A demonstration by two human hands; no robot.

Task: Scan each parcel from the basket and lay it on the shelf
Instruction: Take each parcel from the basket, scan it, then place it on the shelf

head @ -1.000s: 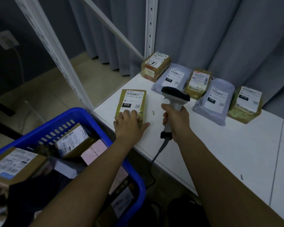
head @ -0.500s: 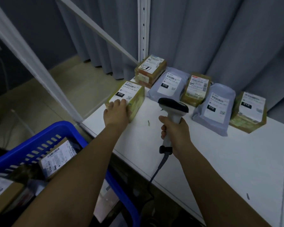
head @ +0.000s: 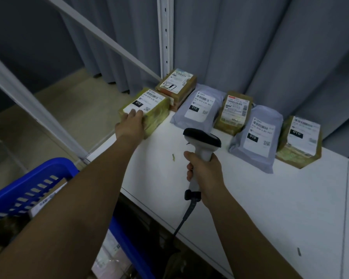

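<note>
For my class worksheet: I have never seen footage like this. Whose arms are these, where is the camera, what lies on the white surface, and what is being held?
There is no machine here: these are a person's two bare arms, filmed by a camera worn on the head that looks forward and down. The right hand grips a barcode scanner, a pistol-shaped reader with a cable hanging from its handle. The left hand rests on a brown parcel at the left end of the white shelf, with its fingers lying on the label. Five more parcels sit in a row along the curtain: three brown boxes and two grey bags, all with printed labels. At lower left is a blue basket holding further parcels.
</note>
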